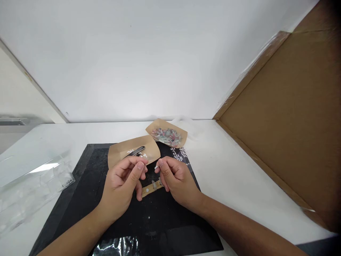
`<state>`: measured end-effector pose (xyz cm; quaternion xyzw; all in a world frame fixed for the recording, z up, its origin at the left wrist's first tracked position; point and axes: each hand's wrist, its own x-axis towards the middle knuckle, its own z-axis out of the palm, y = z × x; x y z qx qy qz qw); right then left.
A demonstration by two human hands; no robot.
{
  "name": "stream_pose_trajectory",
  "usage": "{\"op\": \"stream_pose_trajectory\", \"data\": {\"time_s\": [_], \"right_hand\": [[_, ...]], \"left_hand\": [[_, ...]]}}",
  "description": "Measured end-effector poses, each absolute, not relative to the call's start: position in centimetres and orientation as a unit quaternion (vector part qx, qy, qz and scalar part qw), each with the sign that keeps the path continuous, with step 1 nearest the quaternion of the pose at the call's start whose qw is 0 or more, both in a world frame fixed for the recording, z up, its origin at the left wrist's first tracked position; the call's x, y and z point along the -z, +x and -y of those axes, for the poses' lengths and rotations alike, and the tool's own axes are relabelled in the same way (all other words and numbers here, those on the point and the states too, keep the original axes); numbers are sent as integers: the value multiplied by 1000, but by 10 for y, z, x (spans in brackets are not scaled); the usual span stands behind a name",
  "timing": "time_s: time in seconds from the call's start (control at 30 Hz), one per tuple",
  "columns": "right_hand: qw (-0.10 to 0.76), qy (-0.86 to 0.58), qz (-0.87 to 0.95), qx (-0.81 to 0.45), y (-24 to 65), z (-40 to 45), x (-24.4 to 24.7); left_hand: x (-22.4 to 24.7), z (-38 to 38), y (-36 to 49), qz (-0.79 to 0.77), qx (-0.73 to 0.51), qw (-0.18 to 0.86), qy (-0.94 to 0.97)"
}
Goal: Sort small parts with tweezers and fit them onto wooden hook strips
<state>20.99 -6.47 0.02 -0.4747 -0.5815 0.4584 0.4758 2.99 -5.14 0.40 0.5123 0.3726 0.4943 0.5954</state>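
My right hand pinches a small white piece between thumb and forefinger. Just across from it, my left hand has thumb and forefinger pressed together; anything between those fingertips is too small to make out. Below both hands a narrow tan strip lies on the black mat, with small clear parts standing on it, partly hidden by my right fingers. Behind my left hand is a brown paper tray with a dark-handled tool and small white bits.
A second paper tray at the back holds many small clear and reddish pieces. White stickers or bits lie in rows at the mat's far right corner. Clear plastic boxes crowd the left; a cardboard panel stands at right.
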Motion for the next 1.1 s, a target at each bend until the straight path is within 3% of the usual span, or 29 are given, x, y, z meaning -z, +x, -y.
{"op": "stream_pose_trajectory", "data": {"time_s": [0.77,1.1], "right_hand": [[466,-469,605,-443,213,65,2],[429,-472,700,-322,218,69,0]], "left_hand": [[-6,57,32,-364,-463,573,570],[-3,57,27,-326,-468,507,647]]}}
